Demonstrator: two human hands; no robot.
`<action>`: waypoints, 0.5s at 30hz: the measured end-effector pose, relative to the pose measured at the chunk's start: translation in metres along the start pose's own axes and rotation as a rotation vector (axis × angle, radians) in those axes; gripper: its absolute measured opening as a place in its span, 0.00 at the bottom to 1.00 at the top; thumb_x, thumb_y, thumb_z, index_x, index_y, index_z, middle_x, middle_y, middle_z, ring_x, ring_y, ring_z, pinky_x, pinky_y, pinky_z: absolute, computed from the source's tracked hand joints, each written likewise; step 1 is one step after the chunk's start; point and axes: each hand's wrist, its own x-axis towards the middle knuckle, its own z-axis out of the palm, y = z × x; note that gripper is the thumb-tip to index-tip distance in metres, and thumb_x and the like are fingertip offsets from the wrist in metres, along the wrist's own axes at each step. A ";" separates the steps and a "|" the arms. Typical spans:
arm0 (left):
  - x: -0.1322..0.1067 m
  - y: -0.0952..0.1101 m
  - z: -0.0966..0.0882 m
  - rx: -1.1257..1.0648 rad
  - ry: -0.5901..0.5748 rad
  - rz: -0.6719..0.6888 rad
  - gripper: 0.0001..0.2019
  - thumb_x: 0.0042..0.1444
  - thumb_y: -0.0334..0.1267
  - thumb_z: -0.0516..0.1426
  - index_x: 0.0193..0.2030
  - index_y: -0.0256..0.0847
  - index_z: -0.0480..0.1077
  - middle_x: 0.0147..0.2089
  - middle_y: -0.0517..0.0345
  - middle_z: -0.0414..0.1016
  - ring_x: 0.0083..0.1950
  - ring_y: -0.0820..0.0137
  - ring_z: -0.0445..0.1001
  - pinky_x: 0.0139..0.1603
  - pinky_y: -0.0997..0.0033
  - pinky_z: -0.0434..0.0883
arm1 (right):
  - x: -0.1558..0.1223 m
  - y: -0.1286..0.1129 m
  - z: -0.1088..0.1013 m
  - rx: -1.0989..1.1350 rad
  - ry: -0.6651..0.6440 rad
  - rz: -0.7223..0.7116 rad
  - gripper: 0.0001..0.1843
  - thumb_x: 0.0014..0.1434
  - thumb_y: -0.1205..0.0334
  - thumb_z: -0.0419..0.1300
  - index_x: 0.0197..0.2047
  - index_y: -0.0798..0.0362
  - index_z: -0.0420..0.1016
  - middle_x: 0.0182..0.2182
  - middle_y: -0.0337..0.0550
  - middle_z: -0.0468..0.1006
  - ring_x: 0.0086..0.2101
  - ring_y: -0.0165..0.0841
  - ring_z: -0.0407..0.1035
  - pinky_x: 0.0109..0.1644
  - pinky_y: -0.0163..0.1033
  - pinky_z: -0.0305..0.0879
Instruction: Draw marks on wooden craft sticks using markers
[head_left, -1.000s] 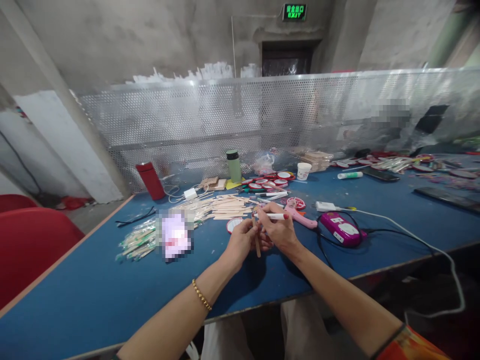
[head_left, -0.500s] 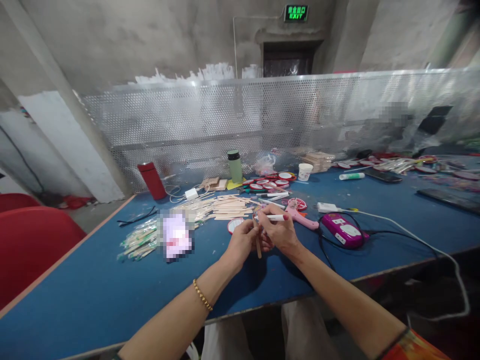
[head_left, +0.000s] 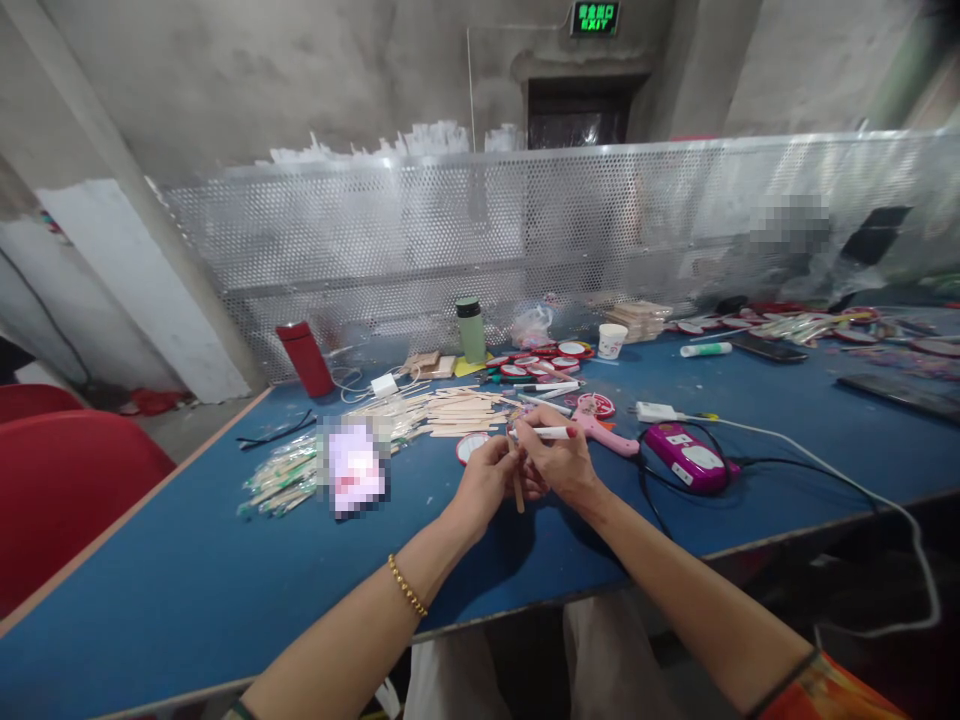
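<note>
Between the fingers of my left hand [head_left: 487, 482] is a flat wooden stick [head_left: 519, 490], its lower end poking out toward me. My right hand [head_left: 561, 462] grips a white marker [head_left: 551, 433] with a dark red end, and its tip meets the upper part of the stick. Both hands touch each other above the table. A round white disc with a red rim [head_left: 471, 447] lies just left of my fingers. Behind it spreads a pile of wooden sticks [head_left: 465, 410]. To the right of my right hand lies a pink glue gun [head_left: 611, 437].
On the blue table [head_left: 300, 610] lie a blurred bright phone [head_left: 356, 468] and bagged sticks [head_left: 281, 475] at left. A red bottle [head_left: 305, 360], green bottle [head_left: 471, 332] and paper cup [head_left: 612, 342] stand behind. A purple device [head_left: 688, 457] with cables [head_left: 795, 440] is at right.
The view has shifted very slightly. Both hands keep their hold on the stick and the marker, with hardly any visible movement.
</note>
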 end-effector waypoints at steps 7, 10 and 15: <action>0.001 -0.001 -0.001 0.001 -0.004 0.002 0.21 0.45 0.51 0.66 0.34 0.40 0.64 0.25 0.60 0.74 0.25 0.66 0.78 0.30 0.66 0.76 | 0.000 -0.002 0.000 -0.006 0.017 0.019 0.14 0.58 0.51 0.58 0.25 0.50 0.67 0.17 0.35 0.70 0.17 0.28 0.63 0.18 0.32 0.59; 0.001 -0.001 -0.001 0.000 -0.013 -0.004 0.21 0.45 0.52 0.66 0.34 0.39 0.64 0.24 0.60 0.74 0.25 0.65 0.78 0.30 0.65 0.76 | 0.001 -0.005 -0.001 -0.015 0.033 0.025 0.15 0.58 0.50 0.57 0.25 0.50 0.67 0.17 0.35 0.70 0.17 0.27 0.64 0.18 0.32 0.59; 0.000 0.000 0.001 -0.003 0.003 0.000 0.20 0.46 0.51 0.66 0.33 0.40 0.64 0.24 0.60 0.74 0.25 0.65 0.78 0.30 0.65 0.76 | 0.001 -0.005 0.000 -0.017 0.040 0.030 0.15 0.58 0.51 0.58 0.25 0.50 0.67 0.17 0.35 0.70 0.16 0.27 0.63 0.18 0.32 0.58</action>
